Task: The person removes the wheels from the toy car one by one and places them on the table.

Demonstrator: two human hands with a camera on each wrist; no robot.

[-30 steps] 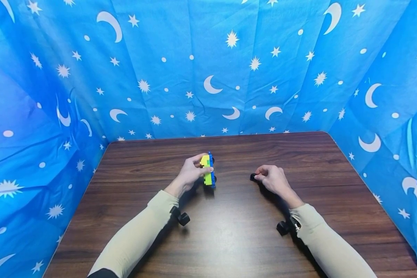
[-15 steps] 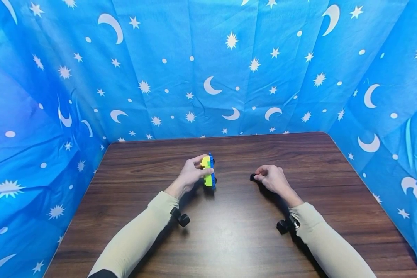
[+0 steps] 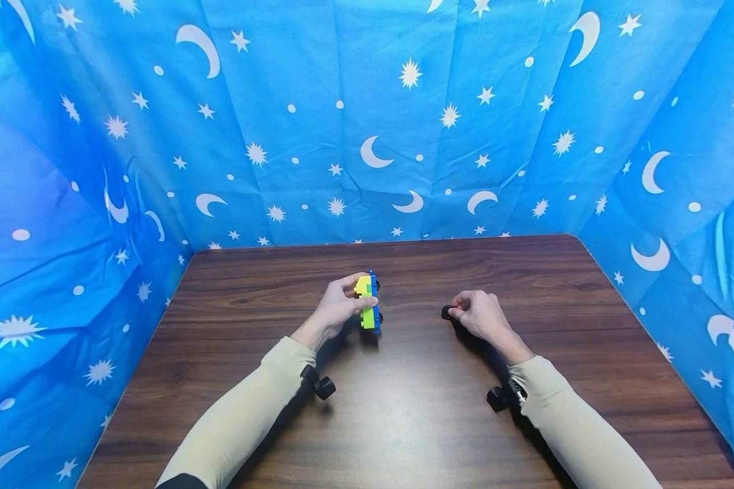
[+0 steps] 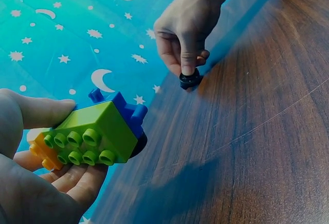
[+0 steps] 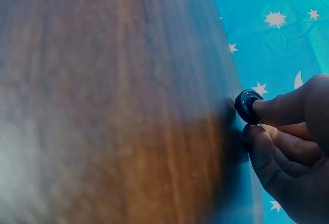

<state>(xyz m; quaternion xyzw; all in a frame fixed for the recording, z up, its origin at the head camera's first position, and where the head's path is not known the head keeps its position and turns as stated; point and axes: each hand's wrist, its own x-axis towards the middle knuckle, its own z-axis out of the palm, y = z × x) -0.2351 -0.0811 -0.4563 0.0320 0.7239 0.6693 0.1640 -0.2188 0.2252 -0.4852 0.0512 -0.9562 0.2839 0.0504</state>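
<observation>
The left hand (image 3: 335,304) grips a green, yellow and blue block vehicle (image 3: 368,318) above the tabletop (image 3: 404,394), turned sideways, its underside towards the right hand (image 3: 482,316), which pinches a small black wheel (image 3: 446,312) at or just over the wood, apart from the vehicle. Beyond hangs blue moon-and-star cloth (image 3: 312,129).

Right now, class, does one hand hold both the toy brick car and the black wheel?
No, the left hand holds the toy brick car, while the right hand pinches the black wheel.
</observation>
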